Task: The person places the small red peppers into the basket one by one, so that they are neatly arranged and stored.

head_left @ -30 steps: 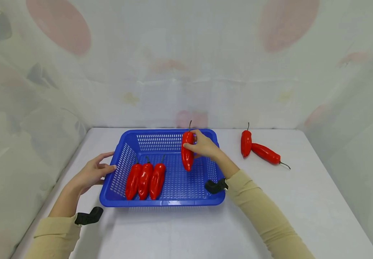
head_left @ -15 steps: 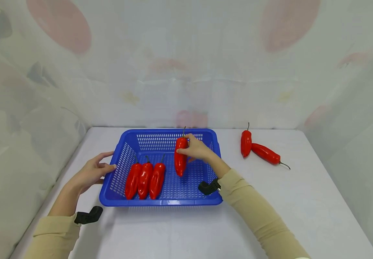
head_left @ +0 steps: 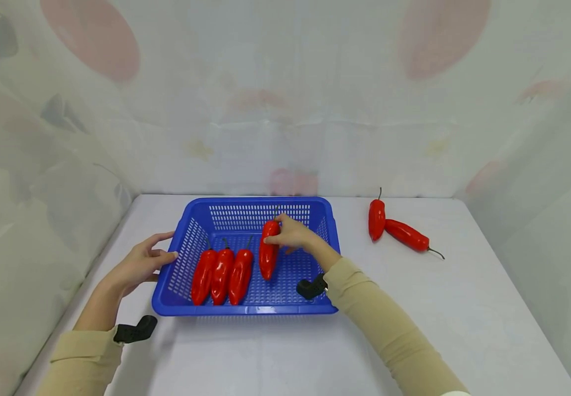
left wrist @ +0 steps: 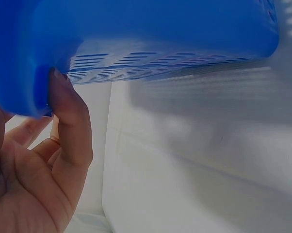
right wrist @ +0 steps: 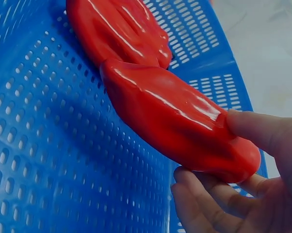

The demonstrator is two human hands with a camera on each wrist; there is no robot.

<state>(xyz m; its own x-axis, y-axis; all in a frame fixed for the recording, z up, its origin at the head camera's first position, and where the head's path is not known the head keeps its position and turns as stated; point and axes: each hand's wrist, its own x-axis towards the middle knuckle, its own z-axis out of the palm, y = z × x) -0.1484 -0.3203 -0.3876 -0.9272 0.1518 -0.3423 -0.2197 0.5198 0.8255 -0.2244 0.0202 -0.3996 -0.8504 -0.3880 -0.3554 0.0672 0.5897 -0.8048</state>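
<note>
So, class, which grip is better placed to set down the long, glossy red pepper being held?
Probably the right grip: it has the held pepper over the rectangular, blue perforated plastic basket, while the left grip holds the basket's left rim.

Basket (head_left: 258, 310) on table (head_left: 464, 308) | three peppers (head_left: 222, 278) — inside, left | two peppers (head_left: 407, 235) — outside, right

Blue basket (head_left: 265, 310) cropped in both wrist views, held pepper (head_left: 268, 258) partly covered by right fingers (right wrist: 257, 128), left sleeve (head_left: 80, 357) cut off
</note>
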